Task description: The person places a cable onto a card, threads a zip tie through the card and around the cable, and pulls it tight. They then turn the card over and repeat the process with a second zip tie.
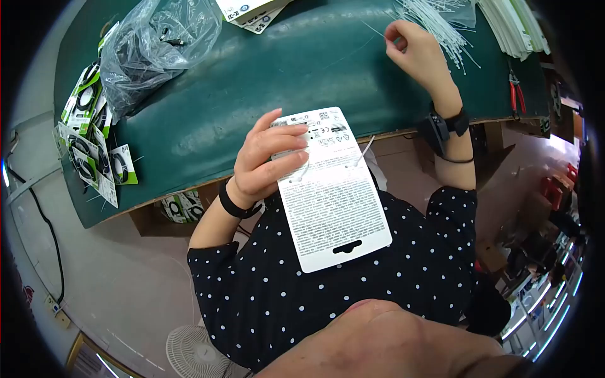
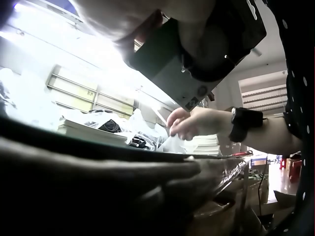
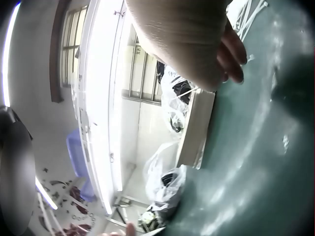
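My left hand (image 1: 261, 154) holds the upper left of a white printed card (image 1: 337, 201), its fingers lying across the printed face. Two white cable ties (image 1: 365, 151) stick out of this card, which has a hang slot at its lower end. Up by a loose bunch of white ties (image 1: 435, 28), my right hand (image 1: 419, 57) pinches one thin tie (image 1: 373, 29). In the left wrist view the card (image 2: 172, 81) looks dark, with the right hand (image 2: 192, 123) beyond it. The right wrist view shows the right palm (image 3: 182, 39), its fingertips partly hidden.
Packaged cables (image 1: 85, 151) lie at the green table's left, beside a clear bag (image 1: 151, 53) of dark cables. Stacked cards (image 1: 513, 25) and red-handled pliers (image 1: 517, 94) are at the right. More cards (image 1: 249, 9) lie at the far edge; a fan (image 1: 195, 353) stands below left.
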`<state>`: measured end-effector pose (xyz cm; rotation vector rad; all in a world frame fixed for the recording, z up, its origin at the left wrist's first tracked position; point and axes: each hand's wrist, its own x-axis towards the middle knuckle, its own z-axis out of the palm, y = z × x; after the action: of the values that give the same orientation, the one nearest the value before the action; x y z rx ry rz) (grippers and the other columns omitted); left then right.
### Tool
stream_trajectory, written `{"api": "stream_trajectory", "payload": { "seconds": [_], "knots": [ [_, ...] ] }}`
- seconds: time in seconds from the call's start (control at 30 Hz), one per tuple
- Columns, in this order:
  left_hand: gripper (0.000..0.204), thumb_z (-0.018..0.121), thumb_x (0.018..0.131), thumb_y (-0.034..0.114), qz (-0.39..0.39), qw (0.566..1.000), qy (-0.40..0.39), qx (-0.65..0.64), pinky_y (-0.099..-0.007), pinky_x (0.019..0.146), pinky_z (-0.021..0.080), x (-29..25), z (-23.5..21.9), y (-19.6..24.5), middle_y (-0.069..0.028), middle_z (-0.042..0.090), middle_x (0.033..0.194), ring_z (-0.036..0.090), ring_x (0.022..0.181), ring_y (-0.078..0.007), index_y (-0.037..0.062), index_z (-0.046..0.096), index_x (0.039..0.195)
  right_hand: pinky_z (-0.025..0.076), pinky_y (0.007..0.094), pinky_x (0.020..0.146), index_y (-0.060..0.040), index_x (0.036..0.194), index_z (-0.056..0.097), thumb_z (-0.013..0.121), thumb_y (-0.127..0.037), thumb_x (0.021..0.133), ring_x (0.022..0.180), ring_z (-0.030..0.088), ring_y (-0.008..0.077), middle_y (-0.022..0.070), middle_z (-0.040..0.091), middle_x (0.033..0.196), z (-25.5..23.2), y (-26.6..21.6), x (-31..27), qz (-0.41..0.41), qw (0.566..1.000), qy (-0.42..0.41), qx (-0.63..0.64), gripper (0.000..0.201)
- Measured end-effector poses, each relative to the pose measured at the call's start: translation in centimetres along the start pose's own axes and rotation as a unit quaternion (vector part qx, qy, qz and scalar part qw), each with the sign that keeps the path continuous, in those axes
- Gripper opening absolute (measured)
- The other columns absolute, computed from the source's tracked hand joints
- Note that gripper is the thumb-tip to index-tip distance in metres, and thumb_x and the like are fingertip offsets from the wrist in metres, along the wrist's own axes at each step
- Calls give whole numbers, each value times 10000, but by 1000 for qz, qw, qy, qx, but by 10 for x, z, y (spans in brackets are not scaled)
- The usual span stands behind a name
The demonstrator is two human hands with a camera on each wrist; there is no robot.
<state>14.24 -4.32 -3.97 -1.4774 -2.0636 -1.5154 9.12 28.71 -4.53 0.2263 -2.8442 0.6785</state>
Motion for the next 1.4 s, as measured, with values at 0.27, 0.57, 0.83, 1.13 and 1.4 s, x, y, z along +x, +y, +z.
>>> {"api": "stream_trajectory", "payload": {
  "seconds": [0.27,0.57,0.83,1.13,1.4],
  "knots": [
    [266,769,719,81,-39,996,41,-67,-561,1049,357,0,5,-1,-105,653,961,662,981,-291,61,621,941,509,260,617,-28,901,655,653,89,744,744,638,201,88,643,912,7,-68,-23,-231,931,-21,282,195],
    [252,769,722,79,-36,993,49,-100,-571,1048,354,0,6,3,-102,653,943,666,969,-287,61,615,920,486,274,552,-52,871,658,678,51,714,672,620,195,51,638,884,13,-77,-22,-271,935,20,230,188],
    [260,768,727,83,-34,994,44,-98,-566,1052,352,2,7,6,-101,652,940,665,968,-286,62,614,935,504,294,585,-55,860,653,681,28,723,701,627,207,49,636,885,12,-79,-22,-293,931,48,214,163],
    [260,742,759,72,-35,991,44,-118,-513,1021,408,1,13,1,-135,662,1003,661,978,-296,40,610,980,510,286,620,-30,859,666,690,51,709,747,636,214,96,643,895,16,-82,-29,-305,916,-17,259,173],
    [283,641,877,10,-392,828,203,-347,-343,880,528,0,22,5,-135,641,1103,649,1006,-242,2,545,1143,499,271,619,-3,948,668,695,-43,776,741,635,156,89,680,907,50,-74,-41,-155,860,-128,468,178]
  ]
}}
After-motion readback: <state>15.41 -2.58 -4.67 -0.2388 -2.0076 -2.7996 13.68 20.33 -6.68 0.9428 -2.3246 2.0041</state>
